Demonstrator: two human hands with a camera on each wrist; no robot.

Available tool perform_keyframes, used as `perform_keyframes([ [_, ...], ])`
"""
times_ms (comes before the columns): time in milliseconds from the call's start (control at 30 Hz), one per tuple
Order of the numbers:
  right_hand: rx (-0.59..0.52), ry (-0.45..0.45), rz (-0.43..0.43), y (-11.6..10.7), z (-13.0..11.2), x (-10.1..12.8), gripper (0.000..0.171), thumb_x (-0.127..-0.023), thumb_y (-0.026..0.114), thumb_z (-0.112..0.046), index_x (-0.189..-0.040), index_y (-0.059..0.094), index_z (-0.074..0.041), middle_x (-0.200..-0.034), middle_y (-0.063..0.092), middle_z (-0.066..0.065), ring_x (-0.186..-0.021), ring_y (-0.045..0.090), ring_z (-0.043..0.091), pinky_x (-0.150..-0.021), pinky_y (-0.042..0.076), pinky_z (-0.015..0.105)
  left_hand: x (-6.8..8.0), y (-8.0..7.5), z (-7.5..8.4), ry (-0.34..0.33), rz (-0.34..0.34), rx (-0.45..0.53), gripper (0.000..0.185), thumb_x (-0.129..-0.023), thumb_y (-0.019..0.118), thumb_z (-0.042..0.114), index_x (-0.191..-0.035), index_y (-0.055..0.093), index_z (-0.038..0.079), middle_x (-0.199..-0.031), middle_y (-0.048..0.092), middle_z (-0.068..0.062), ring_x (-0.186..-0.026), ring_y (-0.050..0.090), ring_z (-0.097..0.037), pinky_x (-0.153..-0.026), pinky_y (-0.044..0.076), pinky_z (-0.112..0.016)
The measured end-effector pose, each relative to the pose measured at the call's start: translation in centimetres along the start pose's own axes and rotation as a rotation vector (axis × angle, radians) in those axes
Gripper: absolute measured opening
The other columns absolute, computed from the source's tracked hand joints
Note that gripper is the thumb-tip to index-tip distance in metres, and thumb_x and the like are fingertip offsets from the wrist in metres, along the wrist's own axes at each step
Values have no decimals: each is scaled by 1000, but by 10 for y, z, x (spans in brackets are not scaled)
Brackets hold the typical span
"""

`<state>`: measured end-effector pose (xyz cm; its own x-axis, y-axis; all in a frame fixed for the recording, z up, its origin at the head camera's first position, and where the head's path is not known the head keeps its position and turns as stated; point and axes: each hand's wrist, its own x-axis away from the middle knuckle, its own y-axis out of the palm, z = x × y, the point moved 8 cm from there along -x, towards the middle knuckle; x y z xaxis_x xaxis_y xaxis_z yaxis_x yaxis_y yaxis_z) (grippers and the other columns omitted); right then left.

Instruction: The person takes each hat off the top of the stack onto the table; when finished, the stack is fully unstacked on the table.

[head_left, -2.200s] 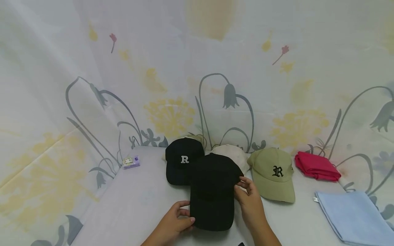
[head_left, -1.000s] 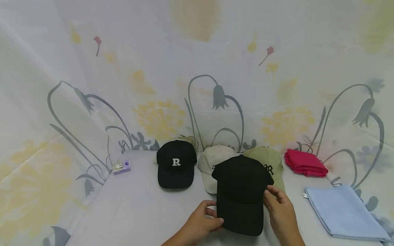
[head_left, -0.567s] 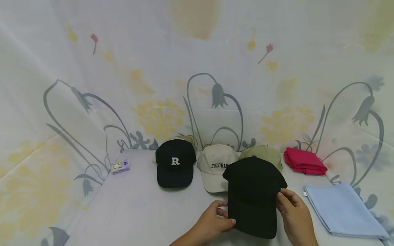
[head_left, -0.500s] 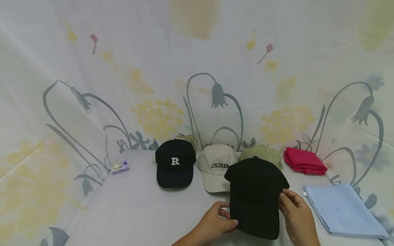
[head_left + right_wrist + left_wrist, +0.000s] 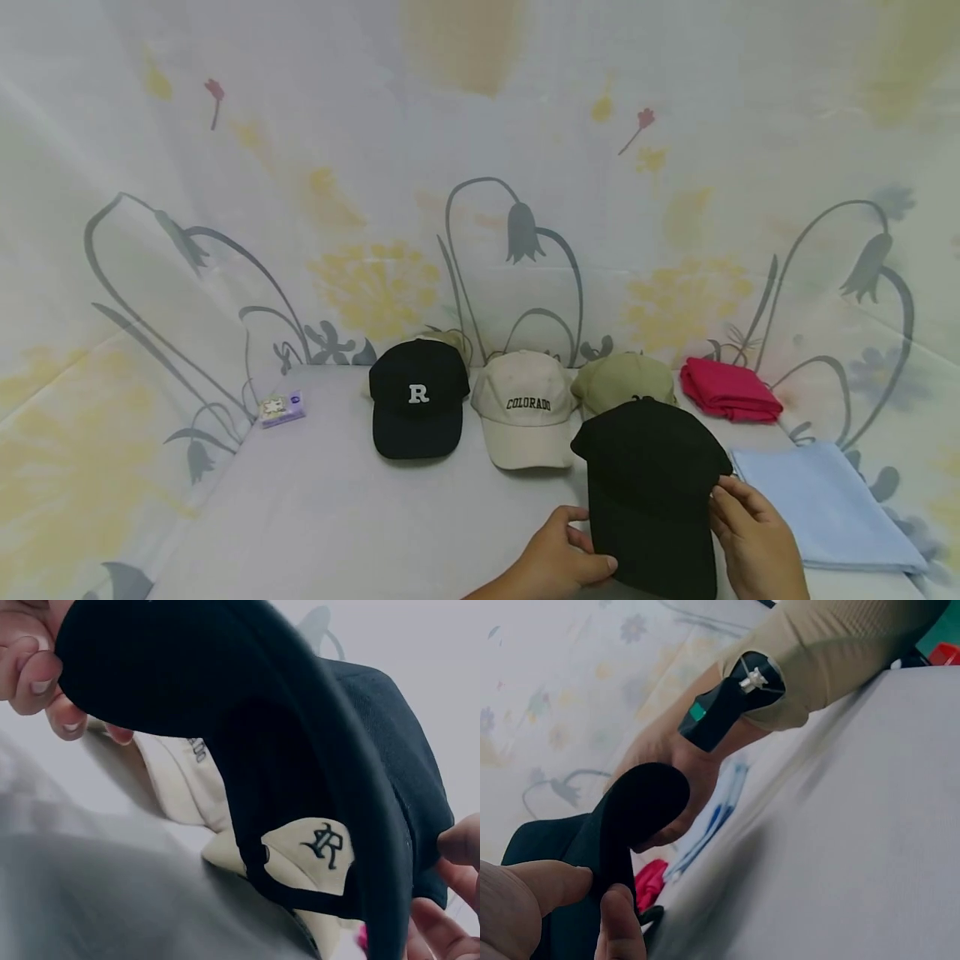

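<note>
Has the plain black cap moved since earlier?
Yes. The plain black cap went right, from over the R cap to over the olive cap.

A row of three caps runs along the back of the white cloth-covered surface (image 5: 337, 508): the black baseball cap with a white R (image 5: 417, 397) on the left, the cream baseball cap lettered COLORADO (image 5: 525, 407) in the middle, the olive green baseball cap (image 5: 620, 380) on the right. Right of that row lies the folded red cloth (image 5: 731, 389); in front of it lies the folded light blue cloth (image 5: 821, 517). Far left, by the floral curtain (image 5: 480, 167) behind everything, sits the small purple packet (image 5: 281, 409). The plain black baseball cap (image 5: 652, 492) is in front of the olive cap and partly covers it, between the left hand (image 5: 558, 567) and the right hand (image 5: 753, 542).
</note>
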<state>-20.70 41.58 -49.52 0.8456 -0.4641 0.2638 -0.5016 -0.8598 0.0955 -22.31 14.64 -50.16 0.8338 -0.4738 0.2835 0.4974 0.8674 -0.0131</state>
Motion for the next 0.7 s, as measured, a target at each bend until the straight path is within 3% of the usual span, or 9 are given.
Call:
perform_keyframes([
  [133,22,19,27,-7,2,-4,26,-108,56,-33,-133,54,-26,-134,45,-13,-123,50,3,-83,51,7,-1,7,0,4,-3,-35,57,-86,80,11,-138,55,7,-92,62,-3,-76,62,-15,-77,56,-34],
  [300,-7,32,34,-18,5,-7,17,-107,58,-30,-124,59,-28,-112,56,-26,-98,59,-12,-78,53,11,-1,16,-2,-16,4,-7,55,-86,81,9,-135,57,8,-92,62,-4,-80,62,-17,-79,57,-37],
  [433,-13,35,14,-21,6,-8,15,-108,58,-28,-123,58,-28,-103,59,-29,-94,60,-14,-78,54,12,-3,21,-7,-47,7,6,54,-85,81,9,-133,56,10,-91,61,-6,-83,62,-19,-81,56,-40],
  [567,61,48,36,-22,8,-11,31,-109,52,-32,-139,50,-23,-128,55,-15,-93,57,-17,-79,53,10,-6,26,-9,-56,6,-16,53,-85,82,9,-131,56,9,-91,62,-7,-83,62,-20,-82,57,-43],
  [700,158,69,73,-26,13,-11,55,-109,48,-42,-155,39,-14,-157,36,6,-100,55,-10,-77,52,10,-8,30,-10,-46,15,-49,54,-83,83,11,-130,56,10,-88,62,-6,-80,62,-19,-79,56,-41],
])
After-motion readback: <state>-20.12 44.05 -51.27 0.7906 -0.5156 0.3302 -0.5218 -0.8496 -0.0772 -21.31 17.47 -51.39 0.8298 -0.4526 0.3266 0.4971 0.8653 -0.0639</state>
